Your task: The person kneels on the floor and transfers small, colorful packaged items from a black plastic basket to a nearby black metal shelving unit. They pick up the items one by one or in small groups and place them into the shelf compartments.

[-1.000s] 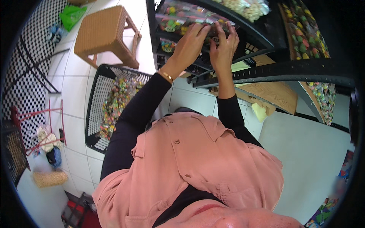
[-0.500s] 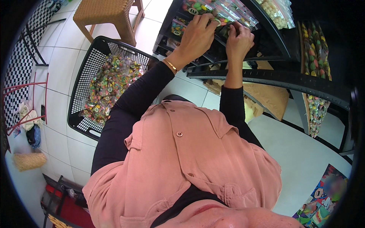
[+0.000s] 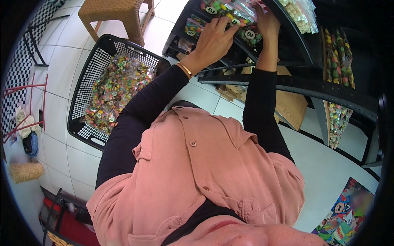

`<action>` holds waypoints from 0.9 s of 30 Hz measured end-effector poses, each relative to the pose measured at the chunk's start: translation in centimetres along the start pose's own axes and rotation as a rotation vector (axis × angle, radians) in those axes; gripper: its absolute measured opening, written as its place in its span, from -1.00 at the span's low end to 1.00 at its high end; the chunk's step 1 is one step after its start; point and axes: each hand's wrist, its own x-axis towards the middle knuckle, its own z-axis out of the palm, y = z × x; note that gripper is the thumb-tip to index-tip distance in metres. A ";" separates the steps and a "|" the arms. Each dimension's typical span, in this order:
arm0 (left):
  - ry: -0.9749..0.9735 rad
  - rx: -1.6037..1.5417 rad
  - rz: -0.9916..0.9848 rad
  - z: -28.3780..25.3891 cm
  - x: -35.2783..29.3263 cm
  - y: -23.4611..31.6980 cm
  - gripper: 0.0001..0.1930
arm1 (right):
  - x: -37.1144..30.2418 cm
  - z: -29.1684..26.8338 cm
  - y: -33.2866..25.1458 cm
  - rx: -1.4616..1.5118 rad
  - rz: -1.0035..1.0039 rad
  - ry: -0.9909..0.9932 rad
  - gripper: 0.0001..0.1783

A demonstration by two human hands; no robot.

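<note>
At the upper middle, my left hand [image 3: 214,39] has its fingers closed at the edge of a clear candy bag [image 3: 235,17] with colourful sweets and a round pale label. My right hand [image 3: 267,21] reaches higher into the black rack [image 3: 301,39]; its bent fingers are at the top plastic of the bags, partly cut off by the picture's upper edge. Between the hands, lower in the rack, sits another candy bag [image 3: 251,36] with a round label. More bags [image 3: 213,8] lie to the left of my fingers.
A black perforated basket [image 3: 88,67] full of small candy bags stands on the floor at my left. Beyond it is a brown woven stool [image 3: 108,14]. Bags of pale sweets [image 3: 299,14] and tall narrow candy bags [image 3: 340,57] are at the right. A cardboard box [image 3: 289,108] lies beneath the rack.
My right hand has moved up and right, farther into the rack, uncovering a labelled bag below it. My left hand has shifted slightly down, staying at the bags.
</note>
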 end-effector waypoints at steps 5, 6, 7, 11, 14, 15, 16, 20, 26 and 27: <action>-0.028 0.025 -0.035 -0.3 -0.2 0.0 -0.58 | 0.9 -0.3 -1.3 0.098 0.236 -0.279 -0.59; -0.028 0.026 -0.033 -0.3 -0.2 -0.1 -0.58 | 0.4 -0.9 -1.7 0.102 0.280 -0.304 -0.63; -0.027 0.027 -0.030 -0.2 -0.2 -0.3 -0.57 | 0.1 -1.3 -2.0 0.107 0.323 -0.329 -0.67; -0.003 0.014 -0.001 -0.1 -0.2 -0.2 -0.57 | -2.3 -0.4 -0.9 -0.007 -0.030 0.156 -0.83; 0.013 0.039 0.004 0.2 -0.4 -0.4 -0.56 | -3.0 -0.5 -0.5 -0.094 -0.080 0.250 -0.86; 0.007 0.029 -0.002 0.2 -0.4 -0.4 -0.56 | -3.1 -0.7 -0.4 -0.035 -0.044 0.286 -0.86; 0.000 0.019 -0.009 0.2 -0.4 -0.5 -0.56 | -3.2 -0.9 -0.4 0.022 -0.007 0.321 -0.86; -0.016 0.011 -0.018 0.0 -0.4 -0.5 -0.55 | -6.2 -2.4 -0.9 -0.052 0.142 0.397 -0.77; -0.023 0.012 -0.024 0.0 -0.4 -0.4 -0.55 | -10.5 -0.8 -0.8 0.052 0.319 0.135 0.18; -0.016 0.015 -0.021 0.0 -0.5 -0.3 -0.55 | -10.6 -0.6 -0.7 0.029 0.329 0.116 0.18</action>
